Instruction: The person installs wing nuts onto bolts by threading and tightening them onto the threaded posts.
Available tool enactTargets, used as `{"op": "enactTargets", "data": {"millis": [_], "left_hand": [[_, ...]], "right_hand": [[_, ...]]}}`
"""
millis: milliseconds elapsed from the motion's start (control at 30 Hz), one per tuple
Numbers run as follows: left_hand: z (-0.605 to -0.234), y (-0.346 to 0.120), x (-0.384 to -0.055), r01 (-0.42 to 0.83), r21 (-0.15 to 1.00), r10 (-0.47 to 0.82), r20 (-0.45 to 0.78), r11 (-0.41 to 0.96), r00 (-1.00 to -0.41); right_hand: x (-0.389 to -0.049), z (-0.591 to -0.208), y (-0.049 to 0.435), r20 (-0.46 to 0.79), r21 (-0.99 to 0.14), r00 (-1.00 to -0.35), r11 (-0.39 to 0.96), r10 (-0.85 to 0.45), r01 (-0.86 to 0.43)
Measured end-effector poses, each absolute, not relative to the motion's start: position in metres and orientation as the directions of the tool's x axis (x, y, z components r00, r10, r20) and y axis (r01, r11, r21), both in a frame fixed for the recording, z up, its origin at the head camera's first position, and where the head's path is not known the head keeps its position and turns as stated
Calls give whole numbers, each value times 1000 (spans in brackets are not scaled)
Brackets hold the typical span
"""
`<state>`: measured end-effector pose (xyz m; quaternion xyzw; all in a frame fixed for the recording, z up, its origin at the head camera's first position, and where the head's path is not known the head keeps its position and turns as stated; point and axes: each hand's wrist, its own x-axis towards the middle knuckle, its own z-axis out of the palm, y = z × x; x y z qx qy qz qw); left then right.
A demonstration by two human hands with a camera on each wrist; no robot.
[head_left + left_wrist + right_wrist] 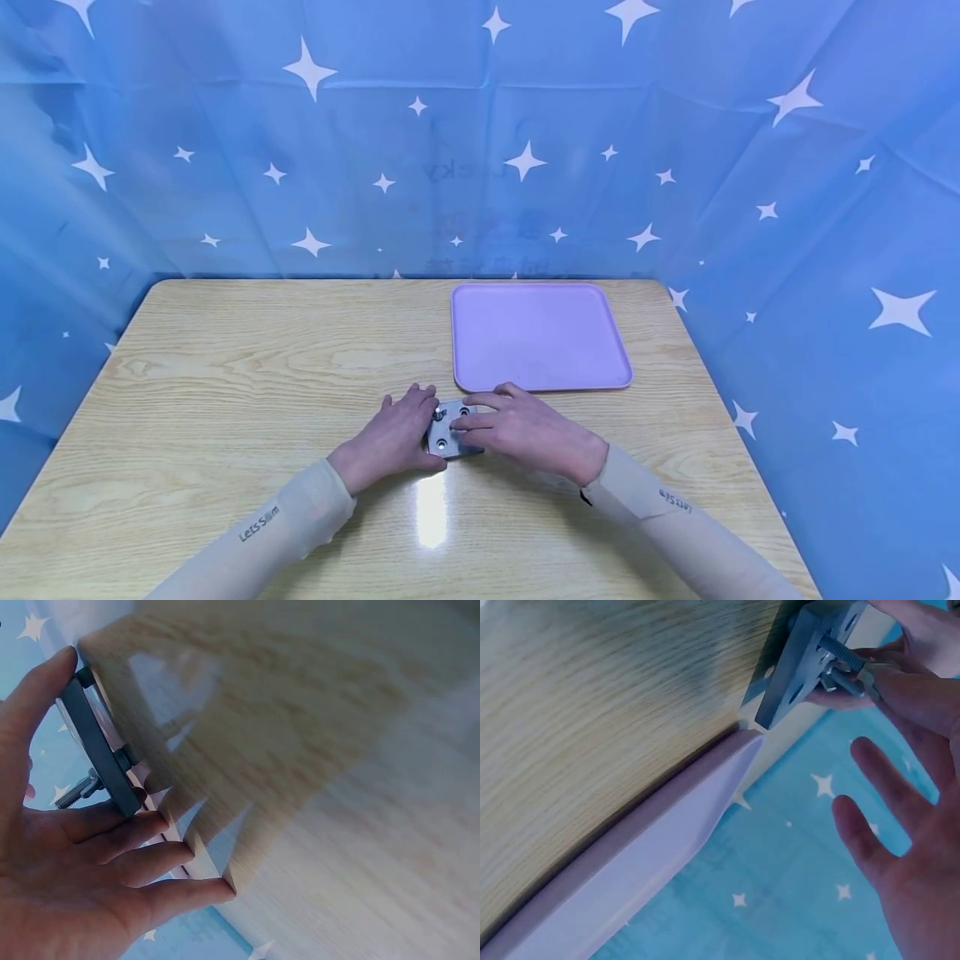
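A thick grey metal plate (442,447) with several round holes is held just above the tabletop. My left hand (393,437) grips it by its edges; in the left wrist view the thumb is at one end and fingers at the other. A threaded bolt (844,652) stands out from the plate's face, with a wing-shaped nut (840,681) close to it. Bolt heads (124,756) show on the plate's underside. My right hand (525,429) reaches over the plate, its thumb and finger pinching a small metal nut (867,675) beside the bolt. The other right fingers are spread.
A shallow purple tray (540,333) lies behind the plate, near the table's far right. The wood-grain table (247,358) carries a bright light reflection in front of the hands. A blue curtain (480,167) with white stars surrounds the table's back and sides.
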<state>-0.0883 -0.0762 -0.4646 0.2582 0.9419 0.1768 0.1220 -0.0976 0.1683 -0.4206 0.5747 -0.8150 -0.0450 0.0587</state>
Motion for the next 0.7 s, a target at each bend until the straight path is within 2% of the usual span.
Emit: {"op": "enactTargets", "data": {"millis": [133,300,467,567,700], "left_hand": [[-464,-76,-88,438,397,524,-139,807,-840],[-465,-76,-88,431,407,521,-140,805,-842],[-466,-76,-89,438,402,524,-131,804,-842],[-466,-76,-89,442,397,525,-129,805,-841],[-466,-77,-89,449,393,530,-126,803,-838]], "right_hand": [[-98,-427,166,128,152,-332,349,-935,-925],[-96,-439,159,233,170,-370,412,-899,-895],[-92,-448,152,306,123,-413,466,-858,-876],[-90,-448,151,302,75,-457,499,-836,-863],[-90,-441,155,219,18,-542,559,-811,-829]]}}
